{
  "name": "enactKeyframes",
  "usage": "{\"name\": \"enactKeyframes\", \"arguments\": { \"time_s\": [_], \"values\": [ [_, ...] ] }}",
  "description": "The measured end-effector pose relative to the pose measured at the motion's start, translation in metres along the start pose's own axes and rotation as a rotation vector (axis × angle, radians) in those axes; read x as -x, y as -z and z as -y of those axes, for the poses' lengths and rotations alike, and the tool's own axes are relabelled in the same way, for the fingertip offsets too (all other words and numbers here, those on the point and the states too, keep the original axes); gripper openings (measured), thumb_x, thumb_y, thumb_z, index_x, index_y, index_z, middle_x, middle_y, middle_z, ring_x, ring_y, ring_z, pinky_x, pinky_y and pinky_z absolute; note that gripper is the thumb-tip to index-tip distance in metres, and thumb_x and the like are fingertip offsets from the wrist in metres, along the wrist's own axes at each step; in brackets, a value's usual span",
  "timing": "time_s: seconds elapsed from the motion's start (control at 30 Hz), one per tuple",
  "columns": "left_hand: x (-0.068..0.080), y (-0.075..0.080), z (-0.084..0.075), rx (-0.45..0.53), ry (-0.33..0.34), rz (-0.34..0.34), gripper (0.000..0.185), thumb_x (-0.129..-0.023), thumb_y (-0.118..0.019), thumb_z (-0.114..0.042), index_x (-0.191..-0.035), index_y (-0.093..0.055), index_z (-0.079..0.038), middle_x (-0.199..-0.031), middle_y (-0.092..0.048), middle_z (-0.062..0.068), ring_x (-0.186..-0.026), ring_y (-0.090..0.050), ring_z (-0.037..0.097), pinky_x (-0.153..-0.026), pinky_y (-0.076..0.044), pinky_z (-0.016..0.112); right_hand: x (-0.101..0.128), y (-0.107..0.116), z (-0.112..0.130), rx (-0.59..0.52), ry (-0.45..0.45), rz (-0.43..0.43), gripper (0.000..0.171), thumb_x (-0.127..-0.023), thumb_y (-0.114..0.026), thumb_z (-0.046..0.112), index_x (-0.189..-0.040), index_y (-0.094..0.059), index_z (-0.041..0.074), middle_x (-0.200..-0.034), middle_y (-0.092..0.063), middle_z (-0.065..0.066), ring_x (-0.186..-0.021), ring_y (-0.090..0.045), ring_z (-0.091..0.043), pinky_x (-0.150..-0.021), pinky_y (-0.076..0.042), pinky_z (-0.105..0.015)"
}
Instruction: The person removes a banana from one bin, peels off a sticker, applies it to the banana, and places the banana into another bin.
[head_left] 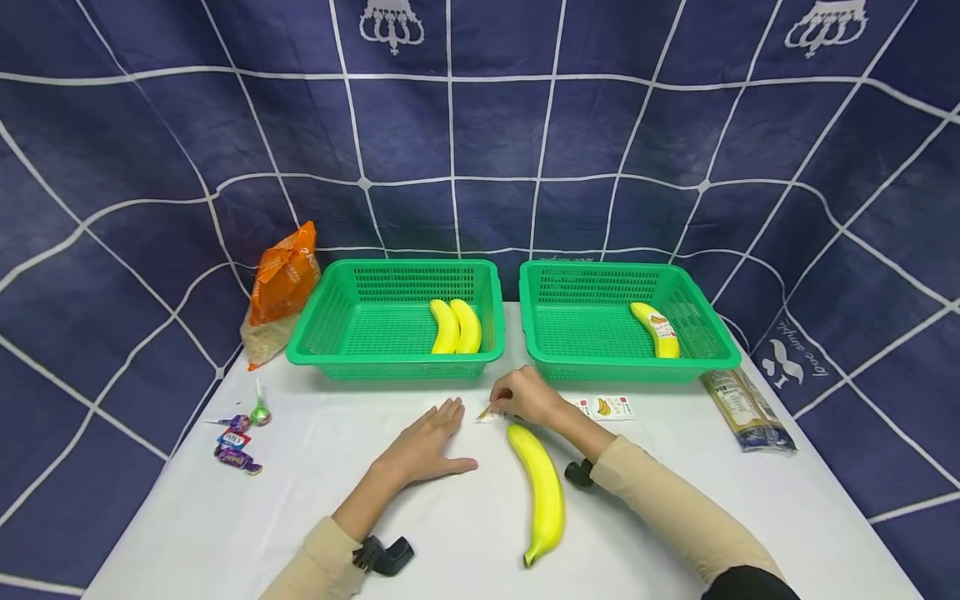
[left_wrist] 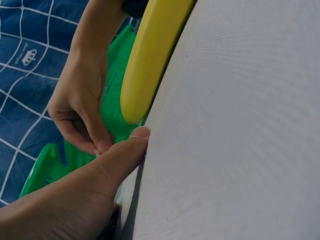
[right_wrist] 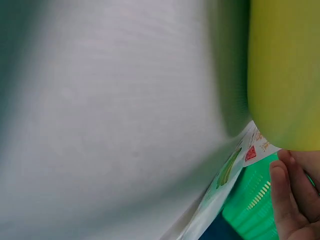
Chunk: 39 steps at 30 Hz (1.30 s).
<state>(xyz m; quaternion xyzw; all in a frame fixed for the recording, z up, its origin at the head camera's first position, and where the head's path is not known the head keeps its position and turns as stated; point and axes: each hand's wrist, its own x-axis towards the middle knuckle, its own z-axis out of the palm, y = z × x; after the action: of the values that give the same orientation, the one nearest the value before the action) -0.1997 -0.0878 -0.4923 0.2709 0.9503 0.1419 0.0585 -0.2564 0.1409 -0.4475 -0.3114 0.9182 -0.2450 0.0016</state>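
A strip of banana-picture stickers (head_left: pixel 615 407) lies on the white table, partly covered by my right hand (head_left: pixel 528 396). That hand pinches one end of it between thumb and fingertips; in the left wrist view a pale edge shows at the right fingertips (left_wrist: pixel 102 145). My left hand (head_left: pixel 427 446) rests flat on the table, fingers spread, just left of the strip. Between my forearms lies a yellow banana (head_left: pixel 542 492), its upper end close below the right hand. In the right wrist view, the banana (right_wrist: pixel 285 70) hides part of the strip (right_wrist: pixel 230 170).
A green basket (head_left: pixel 397 360) at back left holds two bananas (head_left: pixel 456 327); another green basket (head_left: pixel 630 367) at back right holds a stickered banana (head_left: pixel 645 315). Wrapped candies (head_left: pixel 238 450) and an orange bag (head_left: pixel 285 279) are at left, a clear packet (head_left: pixel 746 408) at right.
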Motion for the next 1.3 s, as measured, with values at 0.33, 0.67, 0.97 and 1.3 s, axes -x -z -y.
{"name": "enactKeyframes", "arguments": {
  "time_s": [0.33, 0.67, 0.97, 1.3],
  "values": [
    [0.002, -0.002, 0.0, -0.001, -0.01, -0.01, 0.102, -0.08, -0.059, -0.073, -0.149, -0.036, -0.001, -0.158, -0.031, 0.014, -0.148, -0.029, 0.026, -0.122, -0.025, 0.043, 0.01, 0.007, 0.001, -0.059, -0.035, -0.032, 0.006, -0.083, -0.077, 0.019, -0.082, -0.078, 0.013, -0.078, -0.076, 0.003, -0.063, -0.062, -0.001, -0.058, -0.05, -0.015],
    [0.002, -0.004, 0.002, 0.024, -0.006, -0.004, 0.103, -0.08, -0.061, -0.071, -0.15, -0.035, -0.001, -0.16, -0.029, 0.013, -0.149, -0.026, 0.025, -0.122, -0.023, 0.043, 0.025, 0.019, 0.001, -0.115, -0.066, -0.112, 0.005, -0.085, -0.075, 0.014, -0.082, -0.078, 0.012, -0.077, -0.075, 0.003, -0.066, -0.064, -0.001, -0.062, -0.052, -0.015],
    [0.001, -0.002, 0.002, 0.031, 0.005, -0.014, 0.106, -0.078, -0.062, -0.072, -0.149, -0.034, 0.001, -0.159, -0.029, 0.017, -0.15, -0.021, 0.03, -0.124, -0.015, 0.05, 0.043, 0.027, 0.004, -0.127, -0.123, -0.199, 0.006, -0.084, -0.076, 0.018, -0.084, -0.078, 0.012, -0.077, -0.075, 0.004, -0.068, -0.064, -0.002, -0.063, -0.052, -0.016],
    [-0.001, -0.001, 0.003, 0.081, 0.002, -0.034, 0.112, -0.075, -0.066, -0.072, -0.152, -0.028, -0.001, -0.162, -0.019, 0.014, -0.151, -0.019, 0.027, -0.123, -0.015, 0.05, 0.059, 0.029, 0.006, -0.163, -0.167, -0.213, 0.006, -0.083, -0.076, 0.017, -0.082, -0.078, 0.011, -0.076, -0.075, 0.003, -0.066, -0.062, -0.001, -0.061, -0.052, -0.016]
  ]
}}
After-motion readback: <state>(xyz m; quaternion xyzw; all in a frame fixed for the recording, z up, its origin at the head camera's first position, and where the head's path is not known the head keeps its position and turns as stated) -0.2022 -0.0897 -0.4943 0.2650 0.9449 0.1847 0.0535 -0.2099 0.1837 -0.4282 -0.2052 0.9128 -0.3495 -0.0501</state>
